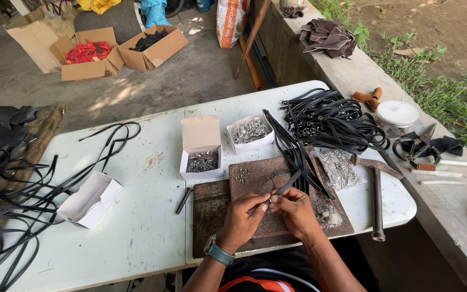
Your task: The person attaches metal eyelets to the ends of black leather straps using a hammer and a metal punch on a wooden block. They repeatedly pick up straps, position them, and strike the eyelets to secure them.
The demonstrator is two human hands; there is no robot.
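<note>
Pinching one end of a black strap (286, 184) between both hands: left hand (242, 215) and right hand (297, 211) fingers closed on it, meeting over the brown work slab (255, 186), probably used as a firm backing. Hammer (377, 194) lies just right, within reach. Two open boxes of small metal fittings (202, 160) (249, 131) sit behind the slab. Finished-looking strap bundle (328, 119) is farther back on the white table (136, 216).

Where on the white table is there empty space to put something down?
The biggest bare patch of the white table lies between the open white box and the brown slab. Another lies behind it, left of the small box of metal bits. The right side is crowded: black straps, hammer, both hands.
</note>
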